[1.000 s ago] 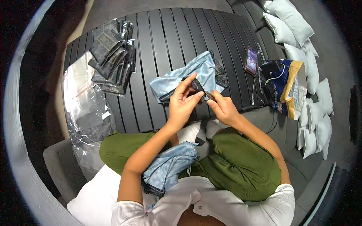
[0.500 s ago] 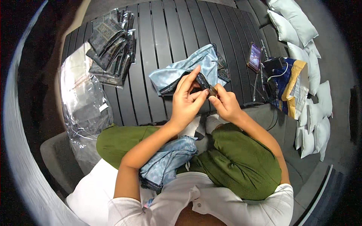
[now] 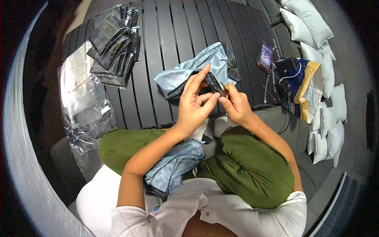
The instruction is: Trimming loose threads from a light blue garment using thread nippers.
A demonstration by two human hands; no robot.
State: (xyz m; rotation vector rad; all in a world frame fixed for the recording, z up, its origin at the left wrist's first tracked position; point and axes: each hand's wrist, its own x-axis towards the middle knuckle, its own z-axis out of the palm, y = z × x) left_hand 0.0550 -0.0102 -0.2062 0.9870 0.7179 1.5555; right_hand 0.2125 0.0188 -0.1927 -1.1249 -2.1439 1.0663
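A light blue shiny garment [image 3: 211, 59] with a black waistband [image 3: 213, 82] lies bunched on the table in front of me. My left hand [image 3: 192, 103] holds the waistband, its thumb pressed against the band and the index finger stretched up behind it. At the lower end of the band, my right hand [image 3: 238, 107] pinches with thumb and fingers, meeting the left thumb. A small dark shiny bit shows between the two hands, too small to name. On my lap rests another light blue garment [image 3: 173, 160], crumpled and touched by neither hand.
Several black flat packets in clear wrap [image 3: 112, 43] are piled at the table's far left, beside clear plastic bags [image 3: 85, 91]. A phone [image 3: 266, 57] lies at the right, near a blue and yellow bag [image 3: 302, 89] with a white cable. Several white pillow-like packs [image 3: 327, 114] line the right side.
The view has shifted slightly. Both hands stay on the waistband, with small shifts of the fingers; the right fingertips sit slightly higher along its end.
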